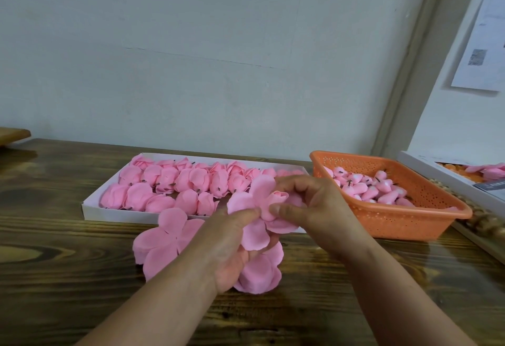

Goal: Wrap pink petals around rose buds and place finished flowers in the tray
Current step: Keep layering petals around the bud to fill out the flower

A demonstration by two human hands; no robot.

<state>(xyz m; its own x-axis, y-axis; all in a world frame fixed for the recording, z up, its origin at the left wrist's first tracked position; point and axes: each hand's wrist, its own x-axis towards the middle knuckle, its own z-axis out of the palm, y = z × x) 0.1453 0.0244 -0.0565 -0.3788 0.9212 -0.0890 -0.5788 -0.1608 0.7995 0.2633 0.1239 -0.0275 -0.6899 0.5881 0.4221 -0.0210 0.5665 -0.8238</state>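
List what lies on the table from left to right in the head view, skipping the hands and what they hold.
Wooden board at the far left edge → white tray of finished flowers → orange basket of rose buds → white box at the right edge.

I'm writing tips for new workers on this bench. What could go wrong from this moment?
The left hand and right hand pinch only thin petals around the bud, so it might slip or the petals crease. Loose petal sheets lying under the forearms could get crushed or swept aside. The white tray looks nearly full, risking squashed flowers.
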